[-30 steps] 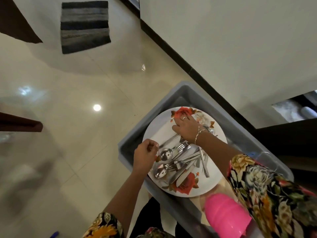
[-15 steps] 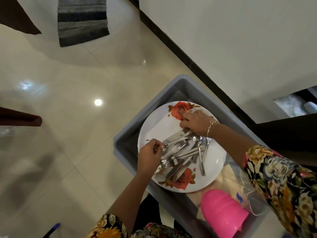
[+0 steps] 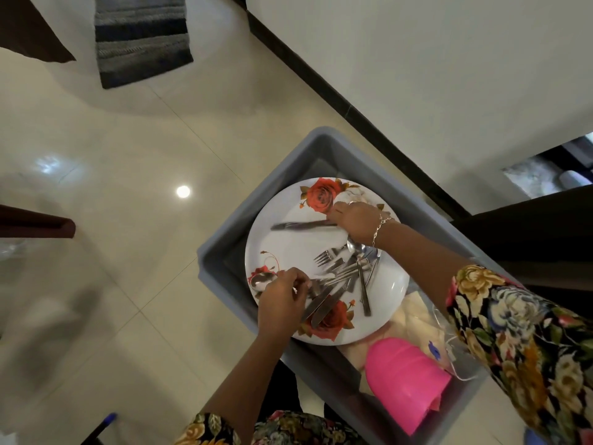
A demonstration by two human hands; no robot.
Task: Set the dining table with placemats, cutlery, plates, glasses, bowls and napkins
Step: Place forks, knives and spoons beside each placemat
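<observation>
Stood beside open, glossy floor (image 3: 128,220) at far left, with a striped mat (image 3: 141,36) up top, a dark wooden edge (image 3: 35,221) jutting in at mid-left and a blue pen (image 3: 107,420) near the bottom corner, all well apart from the work. Worked inside a grey tub (image 3: 221,271), its left rim bordering that free floor. Pinched a spoon (image 3: 261,281) with the left hand (image 3: 279,303), fingers curled round its handle. Had drawn its bowl out to the left rim of the rose-printed plate (image 3: 288,245), where half a second earlier it lay against the heap. Left the remaining cutlery (image 3: 349,277) — forks, knives, another spoon — crossed on the plate's middle and right. Gripped a knife (image 3: 301,225) in the right hand (image 3: 356,221), free end pointing left over the bare upper part of the plate. Had pulled it clear of the heap since the earlier frame. Kept cream napkins (image 3: 414,316) and a pink cup (image 3: 404,380) in the tub's near end, at the plate's near-right edge. Showed a small blue print on a clear bag (image 3: 433,346) beside the cup, too small to read. Had little room to the right — tub close to the black skirting (image 3: 321,85) and white wall (image 3: 417,75).
</observation>
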